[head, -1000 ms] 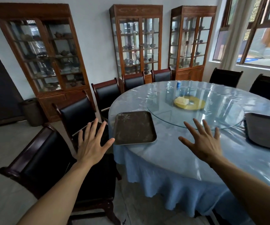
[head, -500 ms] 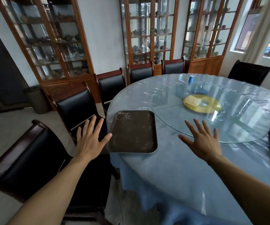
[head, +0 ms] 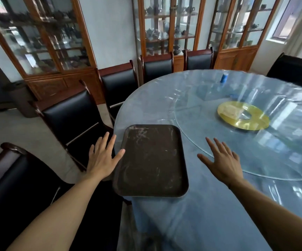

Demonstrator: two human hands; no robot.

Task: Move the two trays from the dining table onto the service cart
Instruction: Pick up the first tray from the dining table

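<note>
Both hands have been brought closer to the brown tray (head: pixel 151 160) than they were a second ago, and the view has swung left, so that the second tray, earlier seen at the right edge, is now out of frame.

Head view: the tray is seen lying flat on the blue-covered round surface (head: pixel 210 205), its near corner reaching the surface's edge. The left hand (head: pixel 103 158) is held spread just beside the tray's left rim, thumb tip at or over that rim; contact cannot be confirmed. The right hand (head: pixel 221 160) is held spread above the cloth, near the tray's right side but apart from it, by the rim of the glass turntable (head: pixel 255 147). Neither grip is closed on anything; both are open and empty. Black chairs (head: pixel 74 115) are ranged along the left. No service cart is in view.

The first tray is judged about to be grasped from both sides; nothing has yet been lifted.
</note>
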